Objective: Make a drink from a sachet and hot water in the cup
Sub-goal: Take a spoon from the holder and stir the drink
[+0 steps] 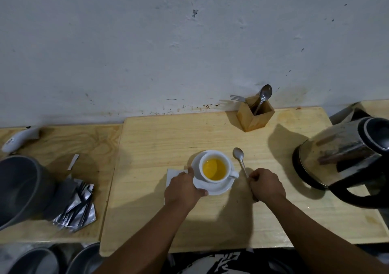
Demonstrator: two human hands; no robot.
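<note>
A white cup (212,177) holding yellow-orange liquid stands on a white saucer (219,188) in the middle of the wooden table (168,138). My left hand (184,187) grips the saucer's left rim, partly over a white napkin (171,174). My right hand (266,184) is closed on the handle of a metal spoon (239,154), whose bowl points away from me just right of the cup. A steel electric kettle (345,155) stands at the right. Silver sachets (77,206) lie in a pile at the left.
A wooden cutlery holder (255,114) with a spoon and a fork sits by the wall. A grey bin (20,187) stands at the far left, with a torn sachet strip (73,162) near it. More grey containers (52,260) show below the table edge.
</note>
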